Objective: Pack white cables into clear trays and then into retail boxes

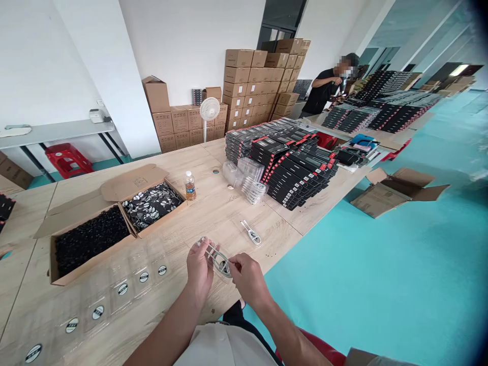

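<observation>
The left grip [199, 269] and right grip [247, 278] are both pinching a coiled white cable [221, 262] above the near edge of the surface [244, 213]; a second coiled cable [250, 233] lies just beyond.

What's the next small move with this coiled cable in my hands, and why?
Probably pinch the loops of the coiled pale cable tighter with your right hand while your left hand steadies it: they look loose, whereas the bundled cable on the table looks tidier.
</observation>
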The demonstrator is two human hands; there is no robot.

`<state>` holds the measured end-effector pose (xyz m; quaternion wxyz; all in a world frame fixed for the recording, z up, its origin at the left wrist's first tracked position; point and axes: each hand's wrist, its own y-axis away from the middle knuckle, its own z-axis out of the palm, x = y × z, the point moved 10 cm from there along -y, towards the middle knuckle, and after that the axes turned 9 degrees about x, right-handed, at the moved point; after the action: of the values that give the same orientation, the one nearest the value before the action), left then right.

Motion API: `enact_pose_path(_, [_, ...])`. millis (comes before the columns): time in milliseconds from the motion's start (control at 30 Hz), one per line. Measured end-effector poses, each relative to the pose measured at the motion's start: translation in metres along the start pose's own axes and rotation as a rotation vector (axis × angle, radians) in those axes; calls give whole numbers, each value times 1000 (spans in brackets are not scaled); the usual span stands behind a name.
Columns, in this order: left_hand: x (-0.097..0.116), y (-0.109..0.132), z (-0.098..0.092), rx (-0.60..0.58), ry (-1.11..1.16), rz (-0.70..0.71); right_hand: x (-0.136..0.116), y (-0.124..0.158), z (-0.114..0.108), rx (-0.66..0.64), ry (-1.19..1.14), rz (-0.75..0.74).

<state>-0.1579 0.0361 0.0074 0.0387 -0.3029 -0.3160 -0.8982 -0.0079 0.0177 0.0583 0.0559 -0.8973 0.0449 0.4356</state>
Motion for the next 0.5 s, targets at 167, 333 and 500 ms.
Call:
enact_pose_path(167, [8, -3, 7, -72, 9, -24, 11, 1, -4, 65, -143, 71])
enact_pose_path(333, [-1, -4, 7, -107, -19, -129, 23, 15, 31, -183, -511, 238])
enact_pose_path(500, [-8, -3, 3, -86, -34, -171, 34, 20, 34, -21, -489, 302])
